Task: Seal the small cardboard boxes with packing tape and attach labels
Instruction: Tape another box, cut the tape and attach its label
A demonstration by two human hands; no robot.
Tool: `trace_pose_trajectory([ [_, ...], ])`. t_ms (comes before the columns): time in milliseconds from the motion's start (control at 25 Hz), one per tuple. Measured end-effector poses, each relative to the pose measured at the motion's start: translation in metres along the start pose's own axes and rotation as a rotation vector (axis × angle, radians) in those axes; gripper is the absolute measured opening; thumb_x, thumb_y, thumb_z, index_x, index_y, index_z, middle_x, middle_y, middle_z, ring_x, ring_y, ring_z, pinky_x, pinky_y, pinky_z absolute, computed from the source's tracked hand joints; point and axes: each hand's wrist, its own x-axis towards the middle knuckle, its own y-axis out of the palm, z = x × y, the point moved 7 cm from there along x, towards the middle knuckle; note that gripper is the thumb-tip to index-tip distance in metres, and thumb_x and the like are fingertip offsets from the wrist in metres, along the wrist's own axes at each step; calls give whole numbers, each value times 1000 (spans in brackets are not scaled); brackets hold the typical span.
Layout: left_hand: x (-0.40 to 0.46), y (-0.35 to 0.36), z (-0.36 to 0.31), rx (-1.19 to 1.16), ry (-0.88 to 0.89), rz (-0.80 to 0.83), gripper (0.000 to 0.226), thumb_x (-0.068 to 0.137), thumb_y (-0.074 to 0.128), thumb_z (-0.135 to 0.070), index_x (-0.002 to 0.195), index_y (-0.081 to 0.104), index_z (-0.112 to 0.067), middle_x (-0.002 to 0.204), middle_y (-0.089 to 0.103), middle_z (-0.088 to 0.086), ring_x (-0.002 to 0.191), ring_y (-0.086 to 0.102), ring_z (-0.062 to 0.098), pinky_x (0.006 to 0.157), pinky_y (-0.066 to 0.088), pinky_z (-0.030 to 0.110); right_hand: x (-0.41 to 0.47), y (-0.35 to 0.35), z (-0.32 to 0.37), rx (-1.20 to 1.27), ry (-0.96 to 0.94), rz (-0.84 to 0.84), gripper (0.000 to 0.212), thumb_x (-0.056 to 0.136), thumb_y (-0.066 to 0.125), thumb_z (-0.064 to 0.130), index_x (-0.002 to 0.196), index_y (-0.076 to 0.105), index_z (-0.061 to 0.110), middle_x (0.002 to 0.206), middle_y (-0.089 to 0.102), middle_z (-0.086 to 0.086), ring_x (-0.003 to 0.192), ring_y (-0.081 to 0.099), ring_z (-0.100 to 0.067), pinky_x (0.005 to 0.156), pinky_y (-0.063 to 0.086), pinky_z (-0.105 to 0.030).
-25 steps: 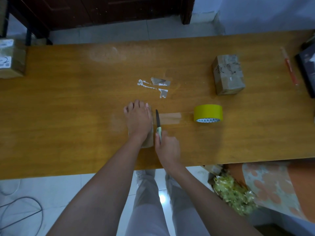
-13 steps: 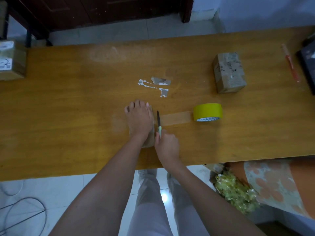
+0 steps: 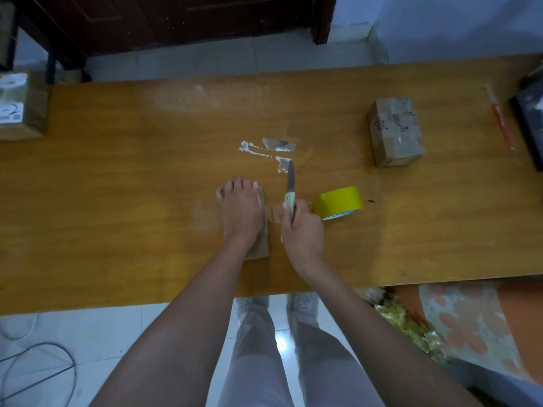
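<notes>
The knife (image 3: 291,183) had come up off the tape strip (image 3: 274,211). Half a second earlier its blade lay low across the strip just right of the box; now it pointed away toward the far side, its tip over the torn white scraps (image 3: 264,149) stuck to the tabletop (image 3: 117,186). The right hand (image 3: 302,230) had shifted right along the strip, toward the tape roll (image 3: 338,202), its grip clenched round the knife's pale handle. The roll itself had tipped, its far edge raised, where it lay flat before.

As a judgement, the cut was either just finished or about to be retried nearer the roll; whether the strip was actually severed could not be told, since the hand covered that stretch.

The left hand (image 3: 241,210) had not moved: it pressed flat, fingers straight, on top of the small cardboard box (image 3: 260,245), which sat near the middle of the tabletop, toward the near edge, with the strip running off its right side. No label showed on what could be seen of that box, most of it hidden under the hand, so labelling probably remained.

Another taped box (image 3: 395,130) stayed at the far right, and a labelled box (image 3: 20,107) at the far left edge.
</notes>
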Motion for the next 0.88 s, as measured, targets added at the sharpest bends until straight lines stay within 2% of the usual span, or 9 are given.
trace_pose_trajectory([
  [120,0,0,-1,10,1,11,41,102,26,-29,97,62,-11,98,62,7,95,52,24,88,38,41,-2,10,2,-74,-18,63,34,102,37,36,102,57,8,83,66,-14,72,64,-30,57,42,-34],
  [240,-1,-2,2,9,24,25,43,103,24,-30,100,62,-12,100,61,6,96,52,23,89,37,40,-30,25,-17,-6,47,162,33,101,37,38,102,55,10,80,67,-12,69,65,-28,58,49,-35],
  [360,-2,-5,12,36,31,36,44,103,22,-31,102,62,-12,101,60,6,98,51,23,89,37,40,-46,33,-30,30,79,206,30,101,37,41,102,51,14,74,64,-7,61,62,-22,53,48,-34],
  [440,-3,-6,16,48,20,37,43,103,24,-31,102,61,-11,102,60,7,98,51,24,89,36,40,-55,38,-25,26,47,228,29,101,36,42,102,51,17,72,62,-3,59,61,-19,52,50,-35],
  [560,-5,-6,14,61,17,16,40,103,26,-29,99,61,-10,100,59,8,96,51,25,87,36,40,-56,44,-14,-1,-21,241,28,102,35,42,99,51,19,70,59,2,57,58,-12,50,48,-27],
  [680,-5,-6,14,76,10,-12,39,103,28,-28,95,61,-10,97,61,8,93,52,26,85,37,41,-47,49,-10,-51,-35,252,29,103,33,40,98,51,17,71,61,0,57,59,-14,52,50,-30],
  [880,-4,-4,15,53,3,-33,39,102,28,-29,94,61,-11,94,60,7,91,52,25,85,37,41,-54,55,-13,-150,-23,264,29,103,31,39,94,48,18,67,53,4,53,51,-10,46,33,-21],
])
